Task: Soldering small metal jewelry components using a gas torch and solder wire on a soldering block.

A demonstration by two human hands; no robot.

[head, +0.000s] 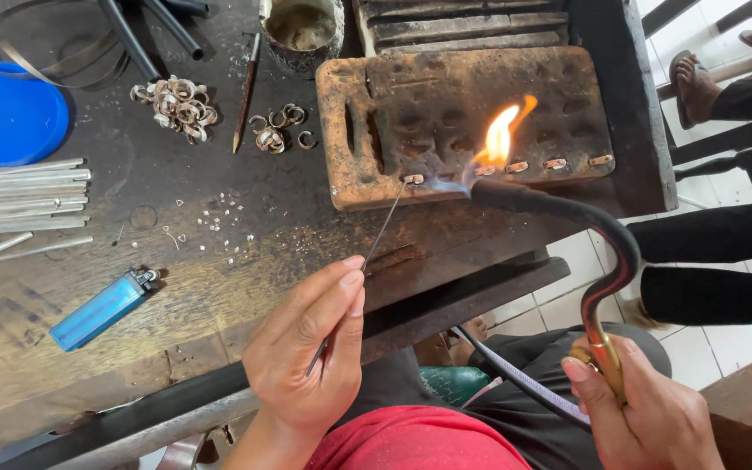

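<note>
A scorched, pitted soldering block (446,96) holds small metal rings along its near edge. The left hand (311,348) pinches a thin wire (383,228) touching one ring (413,179); the right hand (646,409) grips a curved torch (598,252), its flame (502,135) over the rings.

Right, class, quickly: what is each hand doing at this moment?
Left hand: closed, fingers pinching a thin metal wire whose tip reaches the scorched brown soldering block.
Right hand: closed around the curved black blowtorch, which is lit.
</note>
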